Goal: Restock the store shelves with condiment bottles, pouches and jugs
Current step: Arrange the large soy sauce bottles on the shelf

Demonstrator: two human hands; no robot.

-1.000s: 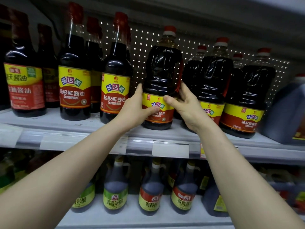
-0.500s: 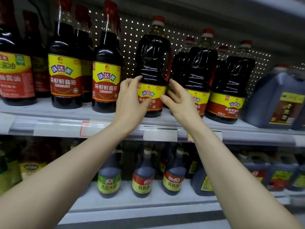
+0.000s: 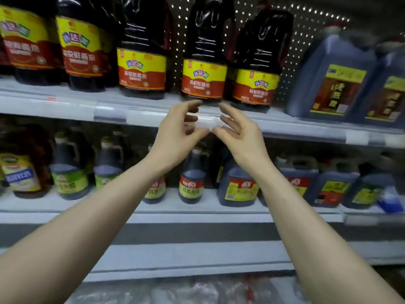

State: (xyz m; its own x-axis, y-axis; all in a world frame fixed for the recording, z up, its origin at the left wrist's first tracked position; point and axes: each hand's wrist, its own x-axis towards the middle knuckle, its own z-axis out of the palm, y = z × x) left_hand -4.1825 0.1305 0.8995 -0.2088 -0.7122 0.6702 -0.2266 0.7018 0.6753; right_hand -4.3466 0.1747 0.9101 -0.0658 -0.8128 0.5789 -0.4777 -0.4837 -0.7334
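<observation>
Before the upper shelf (image 3: pixel 65 106), left hand (image 3: pixel 177 137) and right hand (image 3: pixel 238 132) hover side by side, thumbs almost meeting, fingers loosely spread and half curled, holding nothing. Just above them a dark sauce bottle (image 3: pixel 203 62) stands upright on that shelf, between two matching bottles (image 3: pixel 142 69).

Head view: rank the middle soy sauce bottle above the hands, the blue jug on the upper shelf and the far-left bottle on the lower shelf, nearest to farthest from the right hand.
1. Soy sauce bottle, just above the right hand.
2. Blue jug, farther right on the same upper shelf.
3. Far-left bottle, on the lower shelf, beyond the left hand.
</observation>
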